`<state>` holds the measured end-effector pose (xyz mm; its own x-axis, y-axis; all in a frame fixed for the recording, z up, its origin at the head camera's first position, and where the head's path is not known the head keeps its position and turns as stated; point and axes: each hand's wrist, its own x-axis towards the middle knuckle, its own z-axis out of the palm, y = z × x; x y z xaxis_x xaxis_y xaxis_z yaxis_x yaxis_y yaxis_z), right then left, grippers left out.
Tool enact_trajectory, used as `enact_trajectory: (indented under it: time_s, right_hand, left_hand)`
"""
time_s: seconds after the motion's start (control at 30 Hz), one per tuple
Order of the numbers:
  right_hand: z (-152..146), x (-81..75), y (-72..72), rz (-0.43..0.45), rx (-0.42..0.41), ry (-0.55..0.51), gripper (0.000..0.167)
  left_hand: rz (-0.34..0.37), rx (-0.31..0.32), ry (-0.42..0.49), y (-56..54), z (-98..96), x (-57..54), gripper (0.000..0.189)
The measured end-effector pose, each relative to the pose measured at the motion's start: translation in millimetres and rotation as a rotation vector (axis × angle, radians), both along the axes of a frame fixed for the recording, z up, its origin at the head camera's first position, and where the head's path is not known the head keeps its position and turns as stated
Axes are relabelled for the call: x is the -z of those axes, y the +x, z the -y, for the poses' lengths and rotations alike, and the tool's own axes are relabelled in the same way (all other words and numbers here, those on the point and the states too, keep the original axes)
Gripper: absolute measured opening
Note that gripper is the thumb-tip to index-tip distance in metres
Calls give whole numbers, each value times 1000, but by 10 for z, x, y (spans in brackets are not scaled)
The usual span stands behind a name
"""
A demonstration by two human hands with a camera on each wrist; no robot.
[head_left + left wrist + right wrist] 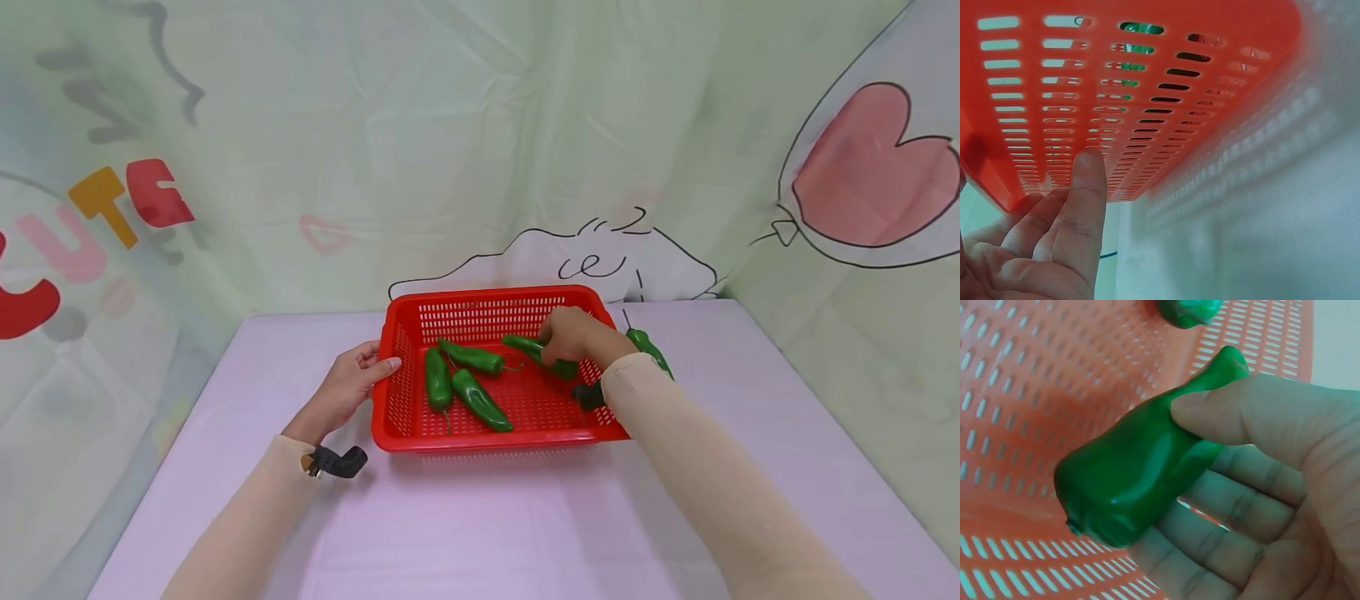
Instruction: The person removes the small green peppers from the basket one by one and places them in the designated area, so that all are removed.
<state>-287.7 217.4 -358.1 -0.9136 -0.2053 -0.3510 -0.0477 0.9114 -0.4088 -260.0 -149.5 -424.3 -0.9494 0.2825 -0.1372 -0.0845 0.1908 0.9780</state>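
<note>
Basket, one: red plastic, smooth and glossy, rectangular with rounded corners and a broad rolled rim; walls pierced by rows of narrow, round-ended slots, floor by a finer mesh. Stands upright on the counter, a flat surface with a pale lilac covering.

Left hand: grip clasped on the basket's left side, thumb over the rim, fingers against the outer wall.

Right hand: grip closed about a green pepper inside the basket, towards its far right; thumb pressed on the upper face, fingers beneath. The pepper is shiny and waxy, broad and rounded at one end with a small dark nub, narrower at the other.

Further peppers in the basket, three, all glossy, elongated and green: left pepper, lying lengthwise near to far, thin stem at its near end; far pepper, lying crosswise, curled stem to the right; near pepper, set diagonally, tapering to the near right.

Outer pepper, one: on the counter right of the basket, slender stem pointing far, near end hidden by the right sleeve, which is plain beige cloth.

Backdrop: pale green, creased sheeting, printed with coloured letters and a pink heart.
</note>
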Motion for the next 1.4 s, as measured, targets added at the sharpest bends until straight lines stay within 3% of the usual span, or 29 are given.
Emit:
enact_trajectory:
  time_s: [0.33, 0.87, 1.4]
  right_hand:
    - [-93, -215, 87, -57, -40, -108, 39]
    - [-484, -525, 262, -12, 106, -315, 52]
    - [-956, -633, 364, -108, 175, -370, 48]
  left_hand:
    - [-7, 2, 7, 0, 4, 14, 56]
    - [-13, 6, 2, 15, -2, 18, 57]
    - [-11, -5, -10, 19, -2, 8, 59]
